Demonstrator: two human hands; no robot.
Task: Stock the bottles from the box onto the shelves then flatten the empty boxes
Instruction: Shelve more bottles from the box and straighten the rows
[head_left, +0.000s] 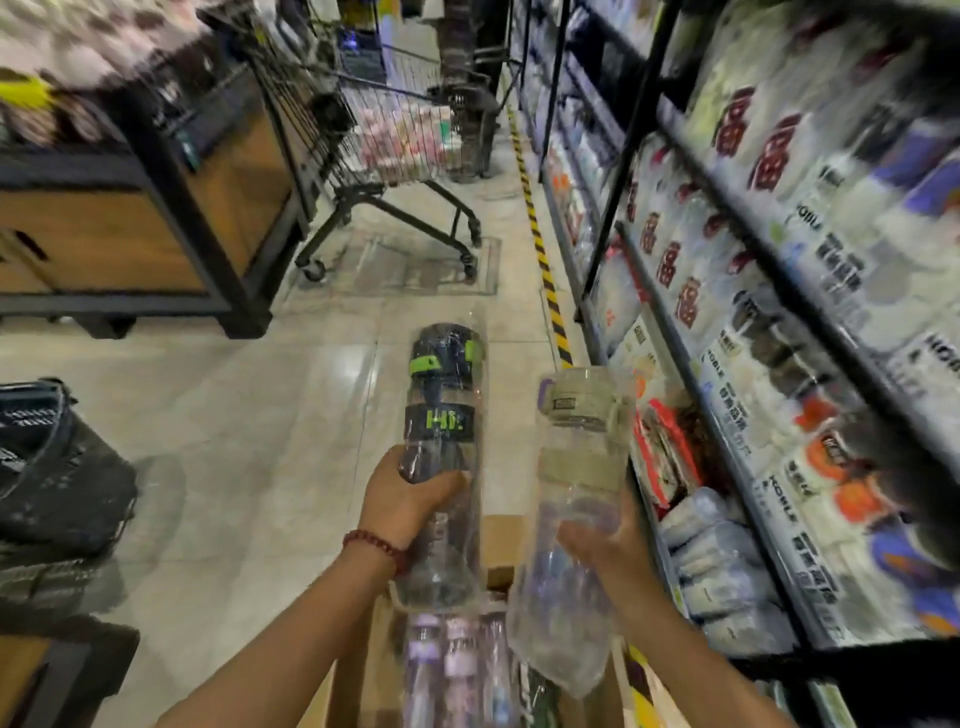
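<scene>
The left hand (410, 499) wraps its fingers and thumb round the lower-middle of a dark bottle (444, 457) with green accents, sleeved in clear plastic; the cap points toward 12 o'clock, away from the person, and the base hangs back toward 6 o'clock below the grip. The right hand (605, 540) curls round the middle of a clear bottle (571, 499) with a beige lid, also bagged; its lid tilts toward 1 o'clock, and its base trails down past the wrist toward 6 o'clock. The two bottles sit side by side, near but apart.

Directly beneath both hands, at 6 o'clock, stands the open cardboard box (501, 540); more bottles (457, 670) with pale purple lids stand inside it, so the box is far from empty. By my reading the stocking step is in hand, with a bottle lifted clear in each hand; flattening lies well ahead.

The shelves (727, 364) run along 2 to 4 o'clock, crowded with packaged goods, blurred; I cannot tell which slot is free. The next move likely calls for a swing to the right and setting each bottle upright, one at a time.

A shopping cart (395, 150) stands at 11 o'clock down the aisle; a dark basket (52, 467) sits at 9 o'clock.
</scene>
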